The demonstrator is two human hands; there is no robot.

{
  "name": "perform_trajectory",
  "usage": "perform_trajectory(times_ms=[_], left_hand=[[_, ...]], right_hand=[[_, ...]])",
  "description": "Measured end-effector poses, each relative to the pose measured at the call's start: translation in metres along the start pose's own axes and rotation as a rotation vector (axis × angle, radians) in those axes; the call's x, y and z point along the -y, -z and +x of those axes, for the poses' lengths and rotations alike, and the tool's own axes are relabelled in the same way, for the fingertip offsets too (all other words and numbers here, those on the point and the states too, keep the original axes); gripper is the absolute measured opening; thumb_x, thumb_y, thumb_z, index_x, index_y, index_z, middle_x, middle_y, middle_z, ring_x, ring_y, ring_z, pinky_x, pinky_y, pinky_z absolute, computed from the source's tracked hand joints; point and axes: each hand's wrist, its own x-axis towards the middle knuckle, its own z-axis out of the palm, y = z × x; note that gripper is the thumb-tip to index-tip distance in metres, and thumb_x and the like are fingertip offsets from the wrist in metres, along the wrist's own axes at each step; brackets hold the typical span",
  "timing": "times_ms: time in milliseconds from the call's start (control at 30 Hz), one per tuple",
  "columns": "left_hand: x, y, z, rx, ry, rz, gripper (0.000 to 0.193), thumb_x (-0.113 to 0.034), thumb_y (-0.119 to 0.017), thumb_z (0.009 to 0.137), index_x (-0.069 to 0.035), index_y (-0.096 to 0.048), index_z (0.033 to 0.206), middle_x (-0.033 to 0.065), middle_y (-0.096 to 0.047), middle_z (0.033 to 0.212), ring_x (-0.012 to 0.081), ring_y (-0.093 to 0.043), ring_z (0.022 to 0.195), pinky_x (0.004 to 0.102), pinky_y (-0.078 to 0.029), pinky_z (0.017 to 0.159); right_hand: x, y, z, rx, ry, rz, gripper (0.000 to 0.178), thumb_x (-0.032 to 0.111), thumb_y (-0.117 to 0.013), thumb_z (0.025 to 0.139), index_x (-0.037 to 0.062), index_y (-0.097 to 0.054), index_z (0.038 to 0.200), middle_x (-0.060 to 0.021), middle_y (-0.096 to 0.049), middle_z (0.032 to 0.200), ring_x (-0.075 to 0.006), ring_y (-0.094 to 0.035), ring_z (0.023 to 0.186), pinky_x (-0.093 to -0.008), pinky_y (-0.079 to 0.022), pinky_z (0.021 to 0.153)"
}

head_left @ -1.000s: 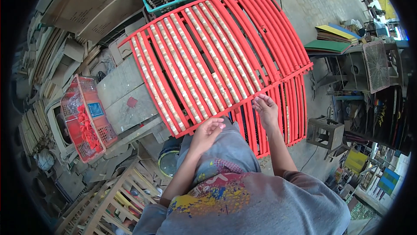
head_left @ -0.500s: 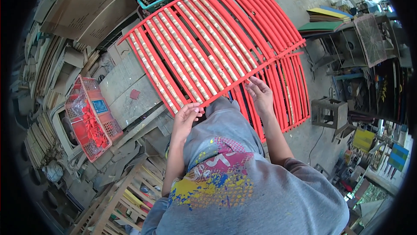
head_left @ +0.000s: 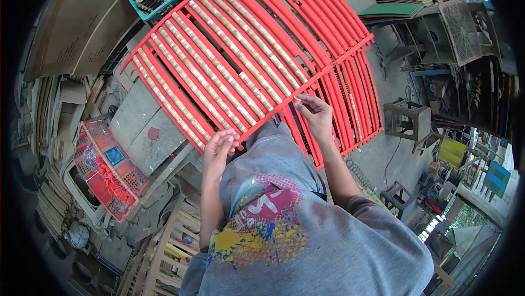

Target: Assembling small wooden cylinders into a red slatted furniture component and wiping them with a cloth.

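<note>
A red slatted rack (head_left: 330, 66) slopes away in front of me. Rows of short cream-and-brown pieces (head_left: 239, 50) lie along several of its slats. At the rack's near left edge, my left hand (head_left: 219, 151) has its fingers curled and thumb drawn in. My right hand (head_left: 317, 114) is pinched beside the same near edge, further right. Whatever either hand may have between its fingertips is too small to make out. Below the rack's right part, a second red slatted rack (head_left: 367, 91) shows.
On the left, a red plastic basket (head_left: 143, 184) with red pieces stands beside a grey board (head_left: 136, 107). Behind the rack is a turquoise crate (head_left: 145, 14) of slats. A wooden stool (head_left: 407, 118) stands on the right, and a slatted wooden frame (head_left: 164, 241) at lower left.
The rack, both hands and most surroundings have shifted left in the view. Both hands keep nearly the same places along the rack's near edge, fingers still drawn together.
</note>
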Motion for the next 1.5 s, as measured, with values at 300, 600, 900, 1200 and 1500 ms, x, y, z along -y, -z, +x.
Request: perform_trajectory(times_ms=[300,600,900,1200,1500], left_hand=[[0.02,0.04,-0.009,-0.136,0.21,-0.234,0.028,-0.019,-0.055,0.101,-0.001,-0.061,0.123,0.0099,-0.068,0.107,0.0179,-0.066,0.094,0.0296,-0.053,0.081],[0.048,0.045,-0.039,-0.405,0.442,-0.407,0.033,-0.026,-0.058,0.1,-0.002,-0.059,0.123,0.0082,-0.068,0.101,0.0203,-0.066,0.091,0.0344,-0.053,0.081],[0.051,0.044,-0.033,-0.381,0.427,-0.392,0.035,-0.029,-0.057,0.1,-0.003,-0.059,0.123,0.0066,-0.068,0.101,0.0205,-0.066,0.092,0.0362,-0.053,0.084],[0.051,0.069,-0.035,-0.357,0.278,-0.409,0.031,-0.025,-0.058,0.1,-0.003,-0.061,0.122,0.0078,-0.068,0.103,0.0189,-0.066,0.092,0.0329,-0.052,0.081],[0.073,0.086,-0.056,-0.397,0.293,-0.38,0.035,-0.027,-0.057,0.1,-0.002,-0.057,0.126,0.0076,-0.068,0.102,0.02,-0.066,0.092,0.0339,-0.053,0.081]], right_hand=[[-0.039,0.03,0.066,-0.05,0.03,-0.453,0.018,-0.002,-0.074,0.084,-0.0028,-0.071,0.101,-0.0066,-0.064,0.099,-0.0109,-0.065,0.088,-0.0245,-0.056,0.076],[-0.057,0.053,0.132,-0.126,0.026,-0.485,0.022,-0.003,-0.069,0.087,-0.0052,-0.068,0.109,-0.0092,-0.065,0.105,-0.0135,-0.067,0.093,-0.0276,-0.056,0.081],[-0.055,0.068,0.131,-0.185,0.161,-0.826,0.03,0.0,-0.074,0.081,-0.0023,-0.065,0.109,-0.0067,-0.073,0.092,-0.0136,-0.066,0.083,-0.0295,-0.052,0.077],[-0.071,0.074,0.13,-0.198,0.074,-0.613,0.015,-0.003,-0.07,0.082,-0.004,-0.069,0.097,-0.009,-0.073,0.086,-0.0102,-0.067,0.078,-0.0243,-0.054,0.069],[-0.079,0.064,0.128,-0.262,0.13,-0.76,0.011,-0.002,-0.074,0.074,-0.0017,-0.072,0.085,-0.0099,-0.071,0.084,-0.0177,-0.066,0.075,-0.0304,-0.055,0.073]])
